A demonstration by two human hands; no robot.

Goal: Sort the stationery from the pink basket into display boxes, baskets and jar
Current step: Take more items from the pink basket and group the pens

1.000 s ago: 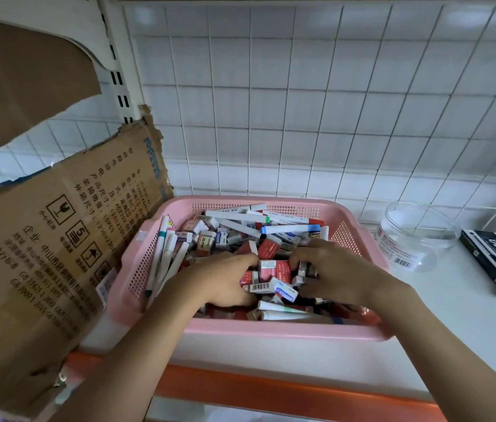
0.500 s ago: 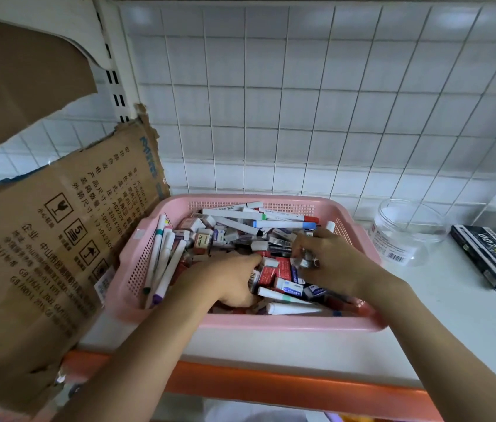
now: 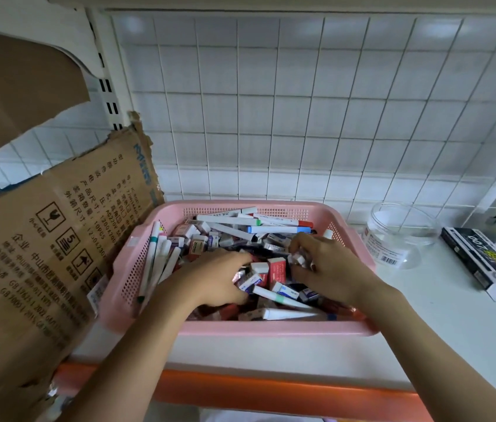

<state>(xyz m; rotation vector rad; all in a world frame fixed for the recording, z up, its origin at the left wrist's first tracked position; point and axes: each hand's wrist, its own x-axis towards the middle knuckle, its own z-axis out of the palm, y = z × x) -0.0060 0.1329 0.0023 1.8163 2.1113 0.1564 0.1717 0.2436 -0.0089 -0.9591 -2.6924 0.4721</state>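
Note:
A pink basket [image 3: 271, 330] on the white shelf is heaped with white markers [image 3: 228, 220] and small boxed erasers [image 3: 277, 269]. Both my hands are down in the pile. My left hand [image 3: 216, 278] lies over the erasers with curled fingers; what it holds is hidden. To its right, my right hand [image 3: 326, 266] pinches a few small white erasers in its fingertips. A clear plastic jar [image 3: 399, 236] stands empty to the right of the basket. Further right lies a black display box [image 3: 484, 263].
A torn cardboard carton [image 3: 42, 254] leans against the basket's left side. A white wire grid panel [image 3: 301, 117] backs the shelf. The shelf's front edge has an orange strip [image 3: 240, 388].
My right hand has moved back and right in the pile and picked up small erasers. My left hand shifted slightly among the erasers. The camera tipped a little.

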